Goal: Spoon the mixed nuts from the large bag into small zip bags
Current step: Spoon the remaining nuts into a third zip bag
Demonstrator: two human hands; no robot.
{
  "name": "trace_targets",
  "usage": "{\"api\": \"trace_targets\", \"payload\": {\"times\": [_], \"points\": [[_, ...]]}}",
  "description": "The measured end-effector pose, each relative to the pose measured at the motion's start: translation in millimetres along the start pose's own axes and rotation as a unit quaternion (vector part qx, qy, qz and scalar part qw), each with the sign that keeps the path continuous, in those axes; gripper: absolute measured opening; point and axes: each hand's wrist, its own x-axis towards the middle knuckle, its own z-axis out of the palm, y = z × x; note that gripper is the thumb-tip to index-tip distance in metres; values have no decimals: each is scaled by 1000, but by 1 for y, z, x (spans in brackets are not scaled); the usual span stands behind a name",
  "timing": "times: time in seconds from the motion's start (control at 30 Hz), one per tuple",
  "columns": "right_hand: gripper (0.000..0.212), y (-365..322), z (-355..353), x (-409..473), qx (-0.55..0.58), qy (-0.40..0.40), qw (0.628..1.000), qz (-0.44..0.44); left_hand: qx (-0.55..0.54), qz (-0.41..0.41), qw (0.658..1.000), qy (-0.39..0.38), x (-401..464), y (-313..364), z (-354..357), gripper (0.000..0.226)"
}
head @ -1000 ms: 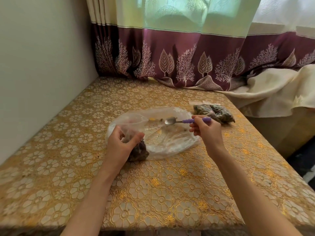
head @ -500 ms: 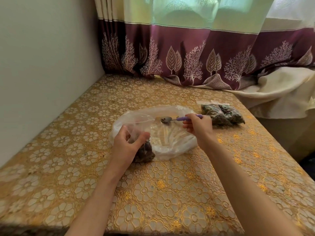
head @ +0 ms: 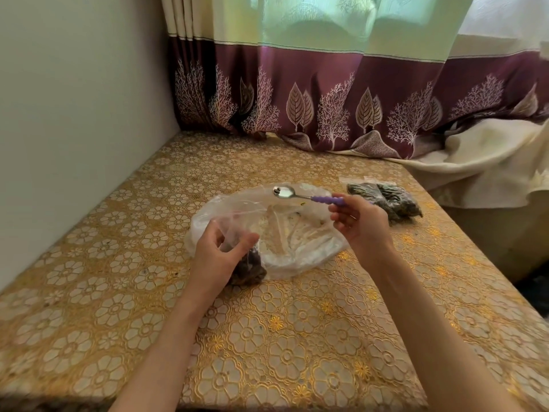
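The large clear bag [head: 297, 242] lies flattened on the table, nearly empty, with a few crumbs inside. My left hand [head: 218, 257] holds a small zip bag [head: 248, 264] upright at its near-left edge, fingers and thumb around its open top; dark nuts fill its lower part. My right hand [head: 358, 223] pinches the purple handle of a metal spoon [head: 297, 194]. The spoon is lifted over the far side of the large bag, bowl pointing left with a small dark bit at its tip. Filled small zip bags [head: 386, 199] lie at the right.
The table carries a gold floral cloth [head: 267, 337]. A white wall [head: 74, 114] runs along the left. A maroon and green curtain [head: 326, 108] hangs behind. A cream cloth [head: 490, 162] is draped at the right, past the table's edge.
My right hand has lifted the spoon up and away from the large bag's surface toward its far side. My left hand keeps its hold on the small zip bag.
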Motion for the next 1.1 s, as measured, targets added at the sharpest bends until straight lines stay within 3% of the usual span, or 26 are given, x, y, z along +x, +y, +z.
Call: {"api": "trace_targets", "payload": {"times": [0.3, 0.43, 0.53, 0.67, 0.77, 0.93, 1.1], "points": [[19, -30, 16, -27, -46, -178, 980, -71, -5, -4, 1000, -3, -2, 4, 0, 56], [20, -30, 15, -30, -142, -234, 957, -95, 1, -13, 1000, -7, -5, 8, 1, 36], [26, -32, 13, -30, -154, -243, 953, -94, 11, -8, 1000, 3, -6, 10, 1, 33], [20, -36, 9, -28, -83, -213, 969, -98, -13, -5, 1000, -16, -5, 7, 0, 49], [21, -37, 2, -22, -73, -131, 980, -133, -12, -3, 1000, -18, -4, 4, 0, 57], [34, -17, -19, -19, -250, 15, 943, -219, 0, -4, 1000, -17, -4, 3, 1, 58], [37, 11, -37, -15, -335, 82, 918, -198, 1, -22, 999, -34, -3, -1, -1, 66]]}}
